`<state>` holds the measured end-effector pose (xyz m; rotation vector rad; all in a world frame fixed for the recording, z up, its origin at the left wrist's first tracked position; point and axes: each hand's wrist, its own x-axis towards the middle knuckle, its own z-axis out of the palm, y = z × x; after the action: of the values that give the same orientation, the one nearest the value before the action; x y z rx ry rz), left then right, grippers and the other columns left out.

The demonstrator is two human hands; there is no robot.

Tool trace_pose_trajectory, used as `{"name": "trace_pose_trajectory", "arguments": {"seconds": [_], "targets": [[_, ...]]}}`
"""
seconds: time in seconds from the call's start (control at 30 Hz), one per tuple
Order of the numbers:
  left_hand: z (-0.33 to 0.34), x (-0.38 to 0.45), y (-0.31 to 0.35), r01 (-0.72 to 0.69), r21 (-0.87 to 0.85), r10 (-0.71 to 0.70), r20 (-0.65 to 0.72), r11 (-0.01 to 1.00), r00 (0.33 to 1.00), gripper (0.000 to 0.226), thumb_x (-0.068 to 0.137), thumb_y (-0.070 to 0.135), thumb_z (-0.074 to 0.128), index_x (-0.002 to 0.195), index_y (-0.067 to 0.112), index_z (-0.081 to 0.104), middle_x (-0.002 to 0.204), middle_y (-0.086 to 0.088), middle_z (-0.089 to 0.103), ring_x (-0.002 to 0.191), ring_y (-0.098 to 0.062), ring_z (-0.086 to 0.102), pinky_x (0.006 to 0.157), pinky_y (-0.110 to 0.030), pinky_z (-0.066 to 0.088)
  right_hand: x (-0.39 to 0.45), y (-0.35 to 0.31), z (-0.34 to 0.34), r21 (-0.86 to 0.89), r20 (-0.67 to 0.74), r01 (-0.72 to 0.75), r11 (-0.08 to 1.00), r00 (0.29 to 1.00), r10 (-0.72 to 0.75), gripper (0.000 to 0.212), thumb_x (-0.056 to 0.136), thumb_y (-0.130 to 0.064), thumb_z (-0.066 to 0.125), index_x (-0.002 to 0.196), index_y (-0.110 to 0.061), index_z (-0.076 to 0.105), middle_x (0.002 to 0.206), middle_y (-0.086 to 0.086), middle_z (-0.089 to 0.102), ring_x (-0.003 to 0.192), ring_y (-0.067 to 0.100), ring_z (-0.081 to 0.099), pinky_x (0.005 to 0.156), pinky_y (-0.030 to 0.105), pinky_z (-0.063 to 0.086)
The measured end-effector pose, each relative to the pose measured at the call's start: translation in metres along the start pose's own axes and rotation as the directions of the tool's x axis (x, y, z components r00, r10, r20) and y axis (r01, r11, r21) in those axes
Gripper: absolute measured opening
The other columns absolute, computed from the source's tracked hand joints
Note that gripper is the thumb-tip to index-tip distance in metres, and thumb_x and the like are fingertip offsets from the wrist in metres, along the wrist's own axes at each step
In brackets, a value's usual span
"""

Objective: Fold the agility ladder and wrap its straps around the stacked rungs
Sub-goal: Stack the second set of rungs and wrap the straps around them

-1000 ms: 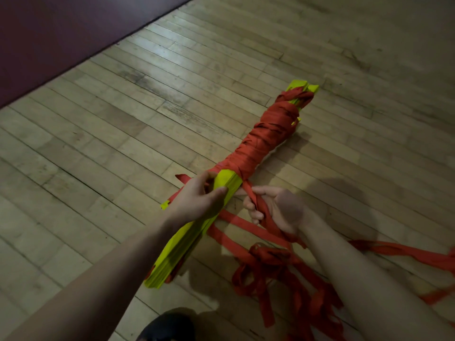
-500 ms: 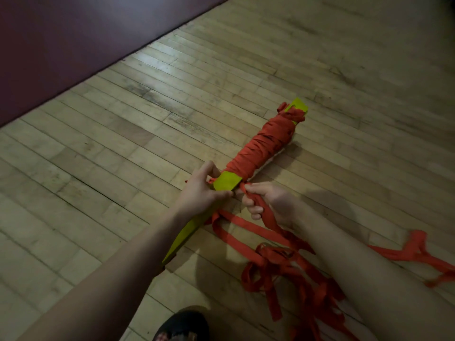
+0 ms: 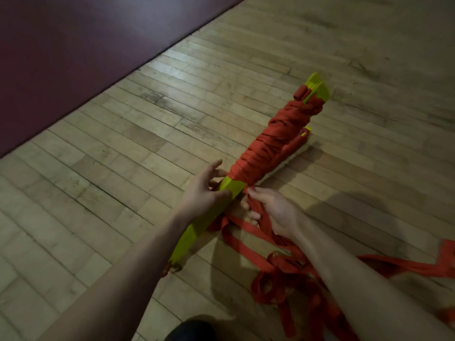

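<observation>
Since half a second ago the stacked rungs (image 3: 229, 193) have turned a little on the floor, so the far tip sits higher and further right in the head view, and the left hand (image 3: 204, 193) has loosened: its fingers, then curled over the yellow stack, now spread out, with the palm and thumb resting against the bare yellow part just below the wrapping. The right hand (image 3: 268, 210) has stayed where it was, beside the stack on its right, fingers curled round a bunch of red strap that runs up to the last turn of wrapping.

The stack lies slantwise on the wooden floor (image 3: 123, 168), its far end pointing up and right. The wrapped straps (image 3: 273, 146) cover roughly the far half, from near the tip down to the hands; the near half is bare yellow. The rungs look fully folded together, so that step seems done. The wrapping, I judge, is about halfway: a large tangle of loose straps (image 3: 290, 274) lies on the floor by the right forearm, with a length trailing off to the right edge.

No containers are in view. A dark red mat or wall (image 3: 73, 57) borders the floor at the upper left, and a dark shoe tip (image 3: 192, 331) shows at the bottom edge.
</observation>
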<state>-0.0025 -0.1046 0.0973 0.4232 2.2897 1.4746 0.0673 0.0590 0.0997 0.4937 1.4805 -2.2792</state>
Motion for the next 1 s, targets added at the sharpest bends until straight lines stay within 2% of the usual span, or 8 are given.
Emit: {"name": "trace_pose_trajectory", "arguments": {"seconds": [0.07, 0.13, 0.23, 0.43, 0.63, 0.77, 0.87, 1.0], "targets": [[0.002, 0.008, 0.001, 0.041, 0.081, -0.042, 0.005, 0.996, 0.999, 0.059, 0.078, 0.011, 0.075, 0.132, 0.013, 0.051, 0.115, 0.002, 0.061, 0.099, -0.017, 0.06, 0.09, -0.034, 0.05, 0.006, 0.002, -0.006, 0.03, 0.007, -0.004, 1.0, 1.0, 0.004, 0.02, 0.101, -0.014, 0.036, 0.084, -0.009, 0.046, 0.062, 0.004, 0.048, 0.037, 0.008, 0.033, 0.039, 0.019, 0.031], [0.006, 0.013, 0.002, -0.002, 0.184, -0.004, 0.03, 0.983, 1.0, 0.042, 0.079, 0.016, 0.074, 0.119, 0.013, 0.062, 0.108, 0.0, 0.063, 0.1, -0.018, 0.061, 0.089, -0.03, 0.049, 0.009, 0.003, -0.014, 0.031, 0.002, 0.009, 0.999, 1.0, -0.009, 0.022, 0.101, -0.015, 0.036, 0.084, -0.008, 0.047, 0.062, 0.004, 0.049, 0.037, 0.009, 0.034, 0.04, 0.02, 0.032], [0.018, 0.018, -0.002, -0.074, 0.264, 0.079, -0.005, 0.962, 0.997, 0.034, 0.076, 0.025, 0.077, 0.105, 0.016, 0.062, 0.107, -0.003, 0.057, 0.099, -0.018, 0.057, 0.087, -0.03, 0.045, 0.01, 0.003, -0.023, 0.034, -0.008, 0.035, 0.999, 0.999, -0.035, 0.027, 0.102, -0.016, 0.034, 0.082, -0.006, 0.049, 0.062, 0.004, 0.049, 0.036, 0.009, 0.035, 0.04, 0.02, 0.032], [0.027, 0.017, 0.002, -0.054, 0.092, 0.039, 0.153, 0.994, 0.988, 0.044, 0.075, 0.046, 0.069, 0.1, 0.019, 0.046, 0.105, -0.009, 0.062, 0.095, -0.023, 0.061, 0.08, -0.043, 0.052, -0.002, -0.011, -0.042, 0.021, 0.058, 0.017, 1.0, 0.998, -0.018, 0.029, 0.1, -0.016, 0.035, 0.078, -0.004, 0.048, 0.064, 0.006, 0.054, 0.038, 0.011, 0.039, 0.04, 0.024, 0.037], [0.034, 0.008, 0.011, 0.011, -0.052, 0.007, 0.329, 0.999, 0.944, 0.027, 0.081, 0.019, 0.063, 0.096, 0.024, 0.041, 0.091, -0.006, 0.06, 0.077, -0.012, 0.06, 0.066, -0.028, 0.05, -0.013, -0.007, -0.057, -0.001, 0.071, -0.003, 1.0, 0.997, 0.003, 0.03, 0.099, -0.016, 0.036, 0.076, -0.007, 0.051, 0.064, 0.004, 0.054, 0.038, 0.011, 0.039, 0.042, 0.024, 0.035], [0.049, 0.003, 0.015, 0.018, -0.141, 0.017, 0.242, 0.99, 0.97, 0.027, 0.084, 0.001, 0.066, 0.094, 0.014, 0.045, 0.09, -0.009, 0.061, 0.079, -0.012, 0.062, 0.067, -0.029, 0.053, -0.017, -0.011, -0.065, -0.025, 0.053, -0.007, 1.0, 0.999, 0.009, 0.026, 0.1, -0.016, 0.035, 0.082, -0.008, 0.051, 0.066, 0.005, 0.055, 0.041, 0.012, 0.039, 0.044, 0.025, 0.036], [0.053, 0.007, 0.012, 0.031, -0.168, -0.015, 0.097, 0.985, 0.995, 0.026, 0.081, 0.01, 0.072, 0.093, 0.016, 0.049, 0.101, -0.028, 0.059, 0.08, -0.026, 0.059, 0.07, -0.046, 0.051, -0.021, -0.014, -0.069, -0.029, 0.049, 0.033, 0.999, 0.998, -0.031, 0.019, 0.1, -0.013, 0.037, 0.087, -0.008, 0.051, 0.068, 0.008, 0.056, 0.04, 0.013, 0.041, 0.043, 0.024, 0.039], [0.047, 0.016, 0.004, 0.053, -0.052, -0.057, -0.069, 0.997, 0.996, 0.032, 0.072, 0.019, 0.08, 0.087, 0.029, 0.054, 0.097, -0.023, 0.062, 0.085, -0.036, 0.061, 0.074, -0.05, 0.053, -0.02, -0.012, -0.066, -0.052, 0.101, 0.037, 0.998, 0.994, -0.032, 0.018, 0.101, -0.013, 0.037, 0.091, -0.008, 0.051, 0.069, 0.007, 0.054, 0.039, 0.01, 0.04, 0.039, 0.022, 0.039]]}}
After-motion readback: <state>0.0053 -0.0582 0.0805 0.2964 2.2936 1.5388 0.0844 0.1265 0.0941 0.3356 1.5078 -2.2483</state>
